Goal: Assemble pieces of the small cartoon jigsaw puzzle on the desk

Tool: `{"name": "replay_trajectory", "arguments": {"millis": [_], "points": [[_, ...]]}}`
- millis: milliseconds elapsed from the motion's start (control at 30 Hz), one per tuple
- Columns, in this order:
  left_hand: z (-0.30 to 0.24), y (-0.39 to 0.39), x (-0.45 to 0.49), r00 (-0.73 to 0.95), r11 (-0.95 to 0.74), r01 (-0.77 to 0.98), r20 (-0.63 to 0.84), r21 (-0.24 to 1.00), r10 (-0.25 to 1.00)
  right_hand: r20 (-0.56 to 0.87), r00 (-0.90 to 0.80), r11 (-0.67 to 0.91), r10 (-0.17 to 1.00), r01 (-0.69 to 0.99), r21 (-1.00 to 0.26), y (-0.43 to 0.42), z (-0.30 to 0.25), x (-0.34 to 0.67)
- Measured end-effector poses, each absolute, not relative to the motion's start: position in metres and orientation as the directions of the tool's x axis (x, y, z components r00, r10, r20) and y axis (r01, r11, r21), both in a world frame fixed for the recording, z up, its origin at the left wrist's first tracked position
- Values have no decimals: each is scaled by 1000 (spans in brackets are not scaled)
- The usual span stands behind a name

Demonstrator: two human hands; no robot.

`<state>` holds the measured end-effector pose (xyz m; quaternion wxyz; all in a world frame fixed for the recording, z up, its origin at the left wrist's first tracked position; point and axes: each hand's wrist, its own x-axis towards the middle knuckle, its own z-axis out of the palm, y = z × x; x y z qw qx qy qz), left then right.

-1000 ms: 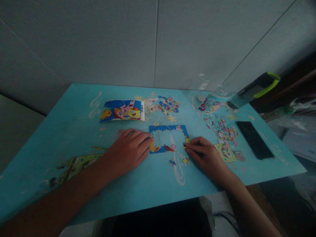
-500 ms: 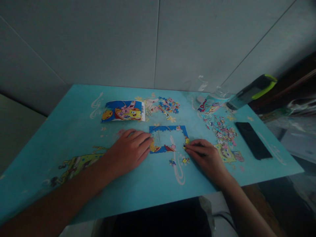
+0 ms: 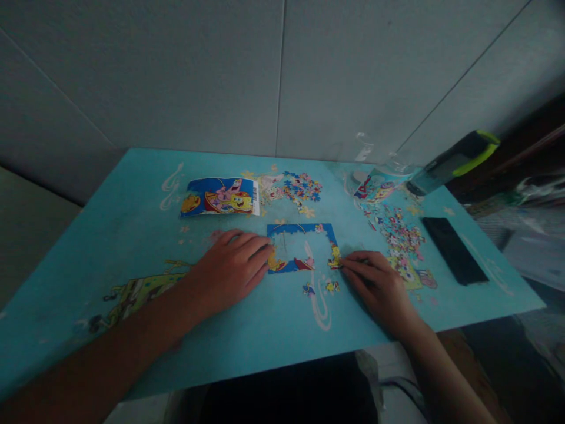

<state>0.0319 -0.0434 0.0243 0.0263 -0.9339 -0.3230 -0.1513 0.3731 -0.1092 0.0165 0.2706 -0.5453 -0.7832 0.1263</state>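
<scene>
A puzzle border (image 3: 300, 228) lies on the light-blue table, its pieces joined in a rectangle with a gap along the lower right side. My left hand (image 3: 236, 265) rests flat, fingers stretched, their tips against the border's left edge. At the lower right corner my right hand (image 3: 375, 282) pinches the edge of a yellow puzzle piece (image 3: 334, 262), which sits against the right side of the border. Two loose pieces, one bluish (image 3: 308, 289) and one yellow (image 3: 332, 287), lie just below the gap.
Behind the border are a printed picture packet (image 3: 218, 196) and a pile of blue puzzle pieces (image 3: 302, 187). To the right lie another pile of pieces (image 3: 399, 232), a black phone (image 3: 454, 250), a clear labelled bottle (image 3: 382, 182) and a dark bottle with a green-yellow strap (image 3: 450, 162).
My right hand has shifted slightly right, its fingertips now at the outer edge of the corner. The yellow piece there shows more fully. My left hand has stayed put.
</scene>
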Motion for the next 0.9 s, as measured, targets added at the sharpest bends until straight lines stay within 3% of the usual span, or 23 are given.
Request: {"name": "replay_trajectory", "arguments": {"millis": [433,900], "points": [[23,-44,31,747,-788,614,291,46,598,252,-369,426,895,874,-232,-112,26,362],[24,-44,31,740,-786,615,304,57,601,301,-245,341,922,882,-325,-109,19,352]]}}
